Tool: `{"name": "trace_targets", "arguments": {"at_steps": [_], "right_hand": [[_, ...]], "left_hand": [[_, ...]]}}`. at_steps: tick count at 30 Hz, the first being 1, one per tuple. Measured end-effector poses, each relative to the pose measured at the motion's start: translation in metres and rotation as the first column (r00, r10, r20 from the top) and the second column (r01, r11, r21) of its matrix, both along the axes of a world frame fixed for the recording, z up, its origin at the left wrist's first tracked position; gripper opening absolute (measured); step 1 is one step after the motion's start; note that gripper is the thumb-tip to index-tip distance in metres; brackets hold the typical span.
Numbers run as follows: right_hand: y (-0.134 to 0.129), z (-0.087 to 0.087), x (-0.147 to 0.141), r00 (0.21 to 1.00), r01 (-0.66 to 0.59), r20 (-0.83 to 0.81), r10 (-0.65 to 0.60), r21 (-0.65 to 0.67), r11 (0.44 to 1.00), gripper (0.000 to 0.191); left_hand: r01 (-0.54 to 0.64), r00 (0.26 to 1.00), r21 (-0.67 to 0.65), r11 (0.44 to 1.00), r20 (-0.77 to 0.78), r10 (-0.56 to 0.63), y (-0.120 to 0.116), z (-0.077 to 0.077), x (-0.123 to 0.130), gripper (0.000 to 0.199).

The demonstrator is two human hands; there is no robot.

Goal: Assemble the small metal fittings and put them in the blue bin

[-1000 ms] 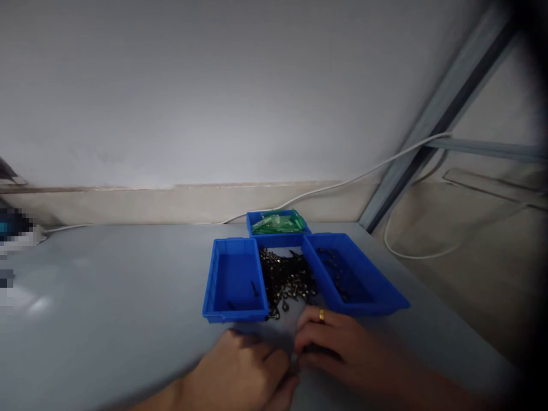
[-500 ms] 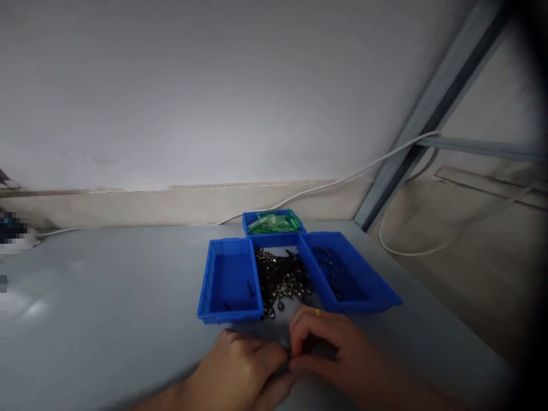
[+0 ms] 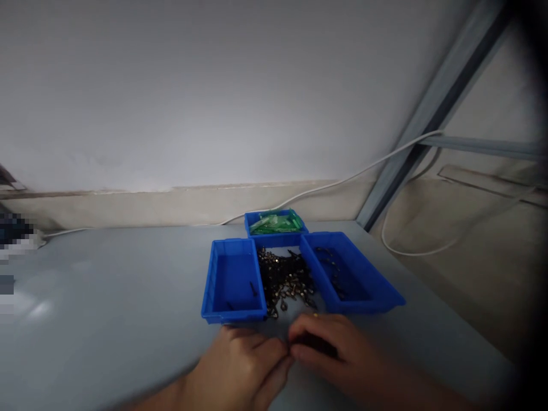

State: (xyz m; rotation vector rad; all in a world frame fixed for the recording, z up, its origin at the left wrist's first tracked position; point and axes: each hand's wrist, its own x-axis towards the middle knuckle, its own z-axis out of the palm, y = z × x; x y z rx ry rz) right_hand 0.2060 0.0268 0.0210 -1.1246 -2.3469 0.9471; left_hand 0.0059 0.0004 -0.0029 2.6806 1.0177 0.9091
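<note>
From the head view we see our two bare hands low in the middle, resting on the smooth grey table (image 3: 107,302). Our left hand (image 3: 240,365) lies knuckles up with the fingers curled in, its fingertips meeting those of our right hand (image 3: 329,351) just in front of us. The right hand is curled too, thumb and forefinger drawn together where the two hands touch; something small and dark sits under its fingers, but it is too blurred for us to tell what it is or whether either hand truly pinches it. A thin gold ring (image 3: 315,314) shows on one right finger.

Just beyond the fingertips lies a loose heap of small dark metal screws with shiny heads (image 3: 286,278), spread on the table between two trays. To the left of the heap stands a shallow blue rectangular plastic tray (image 3: 233,279) with only a few dark pieces on its floor; its near rim is just beside our left knuckles. To the right stands a second, longer blue plastic tray (image 3: 351,274), angled away, with a scatter of dark pieces along its inner side. Behind the heap, touching the far ends of both trays, is a smaller blue plastic tray holding clear green plastic bags (image 3: 276,221).

A white cable (image 3: 342,182) runs along the foot of the pale wall behind the table and loops down past a slanting grey metal frame bar (image 3: 432,114) on the right
</note>
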Motion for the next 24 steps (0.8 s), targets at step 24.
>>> {"name": "trace_targets", "arguments": {"at_steps": [24], "right_hand": [[0.004,0.009,0.003,0.985,-0.080,0.149,0.088,-0.058,0.995,0.023]], "left_hand": [[0.059,0.997,-0.025,0.998,-0.056,-0.060,-0.001,0.004,-0.002,0.035]]}}
